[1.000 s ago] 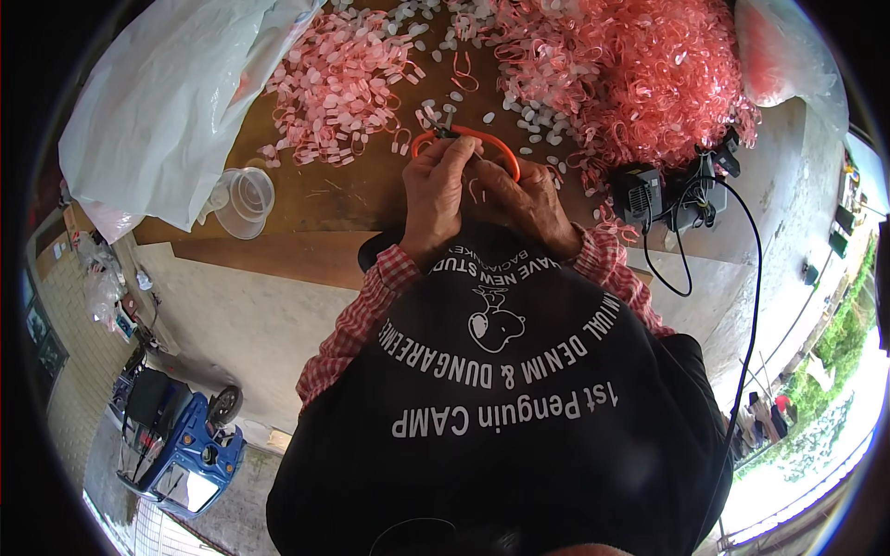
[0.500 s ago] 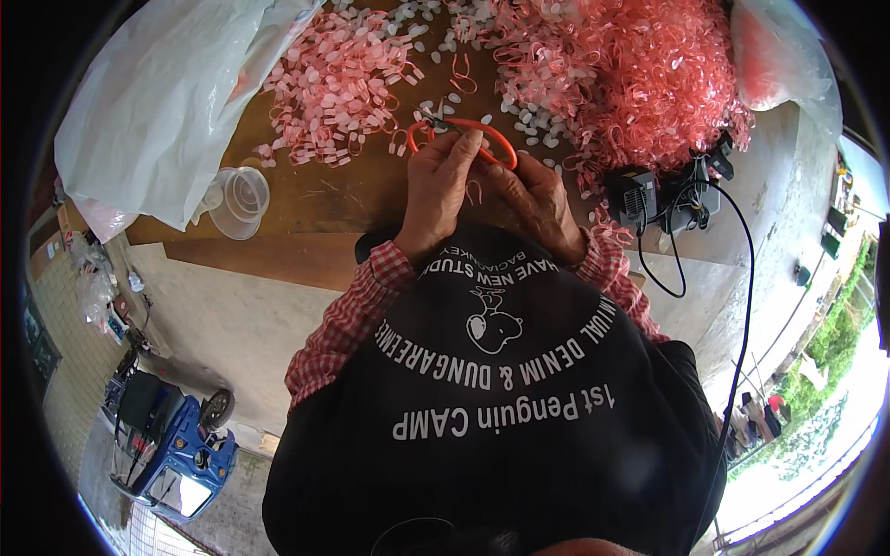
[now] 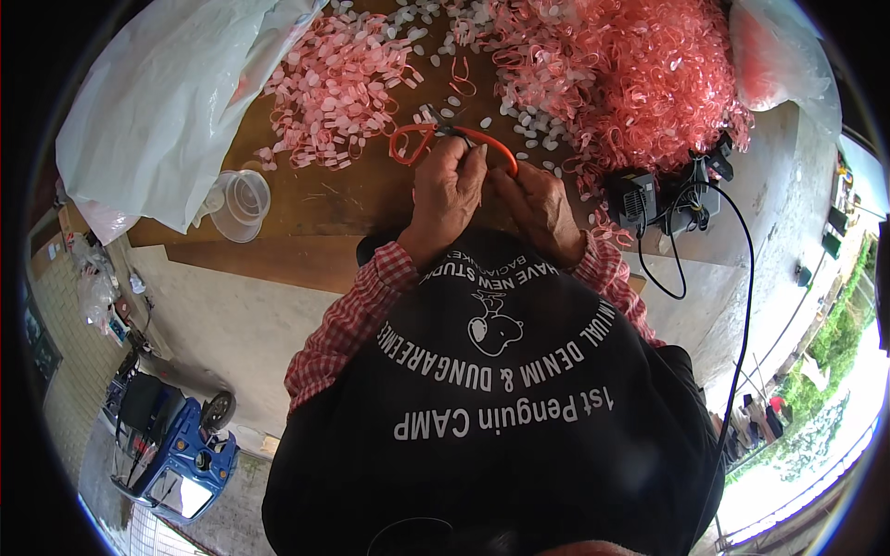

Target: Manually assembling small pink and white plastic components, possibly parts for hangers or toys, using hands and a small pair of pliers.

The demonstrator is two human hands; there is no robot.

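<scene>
A pair of scissors (image 3: 502, 151) with orange-red loop handles and a dark pivot is held above the brown table. My left hand (image 3: 448, 192) is closed on them close to the pivot, one handle loop standing out to its left. Fingers curled, my right hand (image 3: 540, 208) meets the end of the right handle; its fingertips are partly hidden. By the short blades is a small pale pink piece (image 3: 426, 115). Beyond the hands lie white oval pieces (image 3: 486, 122) and a single pink loop (image 3: 463, 76).
Pink looped pieces form a heap (image 3: 338, 88) at left and a larger pile (image 3: 649, 74) at right. A white plastic bag (image 3: 176, 102), clear cups (image 3: 241, 204), and a black adapter (image 3: 632, 196) with a cable lie around. A blue three-wheeler (image 3: 176, 454) stands lower left.
The scissors have shifted slightly left and their handles have spread wider. My left hand has turned a little, and the pink loop between my hands no longer shows.
</scene>
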